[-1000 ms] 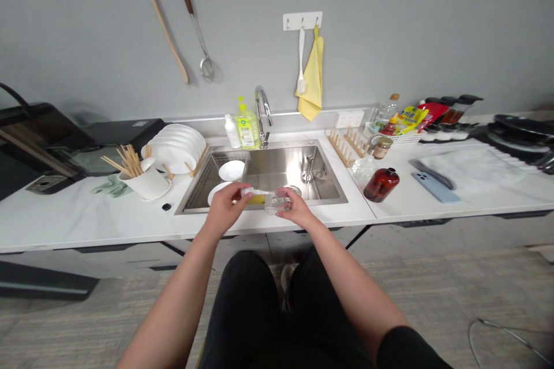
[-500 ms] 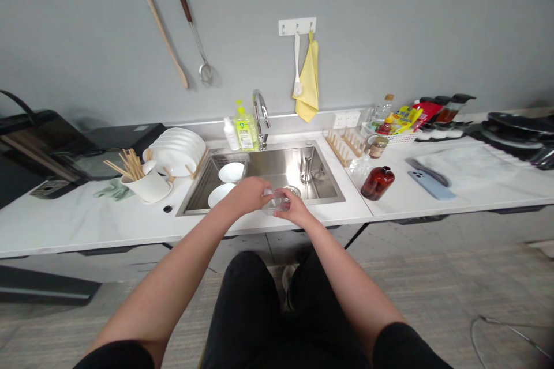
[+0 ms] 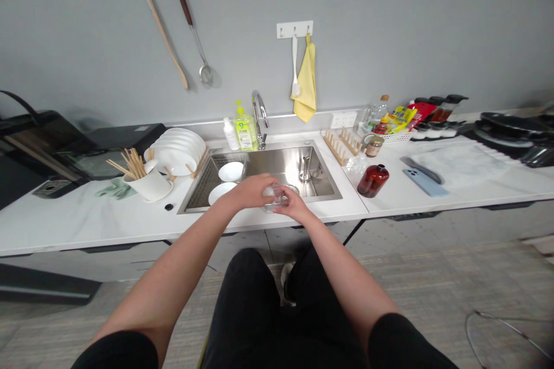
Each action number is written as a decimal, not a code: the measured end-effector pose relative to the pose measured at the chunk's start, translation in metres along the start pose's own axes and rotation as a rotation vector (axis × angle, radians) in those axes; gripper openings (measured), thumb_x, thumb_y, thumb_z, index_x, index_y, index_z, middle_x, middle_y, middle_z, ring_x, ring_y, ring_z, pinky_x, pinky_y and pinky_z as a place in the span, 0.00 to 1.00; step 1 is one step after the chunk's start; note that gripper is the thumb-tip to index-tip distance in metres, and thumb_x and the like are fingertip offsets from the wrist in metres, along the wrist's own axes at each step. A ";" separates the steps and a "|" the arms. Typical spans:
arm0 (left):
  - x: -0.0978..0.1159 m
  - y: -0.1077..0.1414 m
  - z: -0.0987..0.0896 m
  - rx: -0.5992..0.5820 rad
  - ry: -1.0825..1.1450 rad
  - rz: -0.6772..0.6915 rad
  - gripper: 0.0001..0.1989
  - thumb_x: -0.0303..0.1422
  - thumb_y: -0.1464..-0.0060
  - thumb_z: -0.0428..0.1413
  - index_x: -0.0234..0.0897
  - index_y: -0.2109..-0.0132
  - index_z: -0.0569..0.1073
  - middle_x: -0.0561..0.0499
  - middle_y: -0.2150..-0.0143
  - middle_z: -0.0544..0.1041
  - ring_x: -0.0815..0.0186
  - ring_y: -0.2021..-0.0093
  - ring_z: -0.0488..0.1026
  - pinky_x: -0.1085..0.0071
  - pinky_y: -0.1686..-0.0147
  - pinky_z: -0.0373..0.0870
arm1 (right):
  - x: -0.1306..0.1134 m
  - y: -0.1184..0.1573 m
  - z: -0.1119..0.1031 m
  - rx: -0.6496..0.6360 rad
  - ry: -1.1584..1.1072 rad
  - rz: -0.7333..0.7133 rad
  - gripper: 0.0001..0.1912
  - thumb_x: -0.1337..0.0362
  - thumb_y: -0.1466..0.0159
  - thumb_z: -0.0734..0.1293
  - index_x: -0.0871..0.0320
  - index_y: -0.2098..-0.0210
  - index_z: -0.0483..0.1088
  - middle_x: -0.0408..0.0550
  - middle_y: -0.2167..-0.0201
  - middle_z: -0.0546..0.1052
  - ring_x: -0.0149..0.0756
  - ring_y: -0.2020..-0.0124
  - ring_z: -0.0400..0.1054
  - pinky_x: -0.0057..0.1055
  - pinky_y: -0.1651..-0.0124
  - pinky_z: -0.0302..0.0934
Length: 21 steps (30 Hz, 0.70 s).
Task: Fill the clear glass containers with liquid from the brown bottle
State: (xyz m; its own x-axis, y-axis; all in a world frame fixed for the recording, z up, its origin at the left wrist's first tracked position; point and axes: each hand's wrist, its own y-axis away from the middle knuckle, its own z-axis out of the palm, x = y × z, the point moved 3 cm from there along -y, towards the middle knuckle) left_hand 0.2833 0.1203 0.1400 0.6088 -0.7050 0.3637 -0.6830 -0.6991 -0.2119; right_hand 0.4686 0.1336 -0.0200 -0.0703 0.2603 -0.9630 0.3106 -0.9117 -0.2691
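Note:
A small clear container [image 3: 273, 198] is held between both hands over the front edge of the sink [image 3: 325, 171]. My left hand [image 3: 256, 191] has its fingers closed on the container's left side and top. From the right, my right hand [image 3: 293, 205] grips the same container, thumb and fingers around its side. What the container holds, if anything, is too small to tell. Two white bowls stand in the left part of the sink, one behind [image 3: 231, 171] and one nearer [image 3: 221, 191], partly hidden by my left forearm.
White plates [image 3: 177, 150] stand in a rack left of the sink, by a holder [image 3: 150, 184] of chopsticks. The faucet [image 3: 259, 118] and soap bottle [image 3: 246, 130] are behind. To the right are an amber bottle [image 3: 373, 181], wooden rack [image 3: 341, 146] and blue phone [image 3: 425, 182].
The view has shifted slightly, so objects on the right appear a little further left. Both hands keep hold of the container, whose tilt looks slightly different.

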 end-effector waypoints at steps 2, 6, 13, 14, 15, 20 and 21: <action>-0.001 -0.002 0.001 -0.015 -0.043 -0.033 0.11 0.38 0.37 0.65 0.42 0.50 0.88 0.42 0.54 0.87 0.50 0.52 0.84 0.59 0.49 0.76 | -0.002 0.001 0.000 -0.007 0.025 -0.005 0.45 0.52 0.53 0.89 0.50 0.40 0.76 0.51 0.42 0.80 0.47 0.44 0.77 0.39 0.49 0.76; -0.001 -0.005 0.003 -0.081 -0.008 0.019 0.11 0.29 0.42 0.65 0.45 0.55 0.90 0.44 0.57 0.87 0.53 0.56 0.84 0.61 0.49 0.76 | -0.003 0.001 0.000 -0.008 0.035 -0.001 0.44 0.52 0.54 0.89 0.51 0.41 0.76 0.51 0.42 0.80 0.47 0.45 0.77 0.38 0.51 0.77; -0.003 -0.003 0.000 -0.020 0.214 0.145 0.32 0.28 0.48 0.69 0.48 0.35 0.84 0.42 0.35 0.83 0.45 0.35 0.80 0.50 0.31 0.74 | 0.002 -0.001 -0.003 -0.007 -0.019 0.006 0.43 0.51 0.52 0.89 0.50 0.40 0.76 0.49 0.42 0.80 0.47 0.43 0.77 0.40 0.46 0.77; -0.004 -0.002 0.000 0.049 0.176 0.086 0.31 0.32 0.46 0.70 0.46 0.34 0.83 0.40 0.35 0.82 0.44 0.36 0.80 0.50 0.32 0.74 | 0.003 0.000 -0.003 -0.009 -0.017 0.005 0.44 0.51 0.52 0.89 0.49 0.39 0.76 0.49 0.41 0.80 0.47 0.42 0.77 0.40 0.45 0.77; -0.006 0.000 0.000 0.104 0.123 0.004 0.29 0.37 0.44 0.71 0.42 0.35 0.83 0.38 0.38 0.83 0.44 0.40 0.82 0.50 0.35 0.76 | 0.005 0.000 -0.003 -0.013 -0.018 0.007 0.44 0.51 0.51 0.89 0.48 0.38 0.76 0.49 0.40 0.80 0.47 0.41 0.77 0.39 0.45 0.77; -0.007 0.010 0.011 0.083 0.003 -0.187 0.20 0.37 0.38 0.66 0.39 0.40 0.83 0.42 0.56 0.86 0.46 0.53 0.85 0.52 0.44 0.79 | 0.008 0.000 -0.003 -0.030 -0.031 0.008 0.44 0.52 0.50 0.89 0.48 0.37 0.75 0.49 0.40 0.79 0.47 0.41 0.76 0.38 0.46 0.78; -0.007 0.012 0.014 0.078 0.047 -0.144 0.23 0.33 0.40 0.66 0.41 0.37 0.82 0.42 0.52 0.87 0.46 0.48 0.85 0.52 0.41 0.78 | 0.008 -0.001 -0.003 -0.033 -0.033 0.003 0.44 0.52 0.50 0.89 0.47 0.38 0.75 0.49 0.40 0.79 0.46 0.41 0.77 0.39 0.46 0.77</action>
State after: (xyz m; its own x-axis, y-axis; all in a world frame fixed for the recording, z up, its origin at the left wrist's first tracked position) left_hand 0.2764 0.1146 0.1220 0.6771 -0.5918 0.4374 -0.5554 -0.8009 -0.2239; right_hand 0.4706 0.1373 -0.0274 -0.1005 0.2465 -0.9639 0.3416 -0.9014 -0.2661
